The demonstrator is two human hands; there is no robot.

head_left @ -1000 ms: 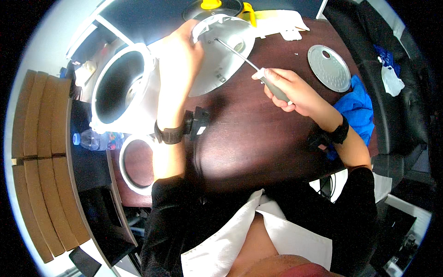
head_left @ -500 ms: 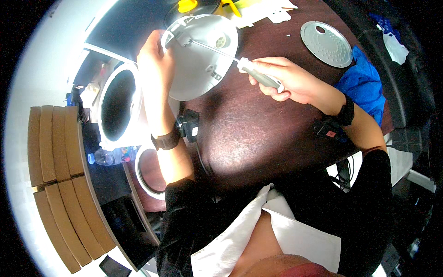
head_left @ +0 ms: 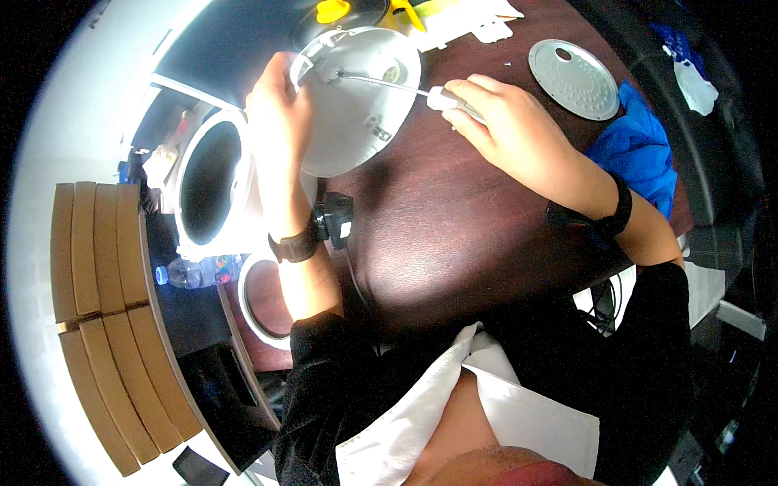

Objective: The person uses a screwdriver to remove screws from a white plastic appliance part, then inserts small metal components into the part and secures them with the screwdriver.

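A round white plastic housing (head_left: 348, 121) is tilted up over the far part of the brown table, its hollow inside facing me. My left hand (head_left: 279, 105) grips its left rim, with the fingers partly hidden behind the edge. In my right hand (head_left: 510, 117) is a screwdriver (head_left: 442, 99) with a white and grey handle, held from above. Its long metal shaft runs left into the housing, and the tip meets a small fitting near the left inner wall. Whether a screw sits under the tip is too small to tell.
On the table (head_left: 438, 235) a perforated round metal disc (head_left: 574, 79) lies at the far right, beside a blue cloth (head_left: 636, 150). A white-rimmed round part (head_left: 212, 185) stands at the left, near a plastic bottle (head_left: 198, 273). Cardboard boxes (head_left: 105, 251) are stacked farther left.
My right hand has turned on the screwdriver handle, from an underside grip to palm down over it. The housing has shifted very slightly to the right; the tip stays at the same fitting.
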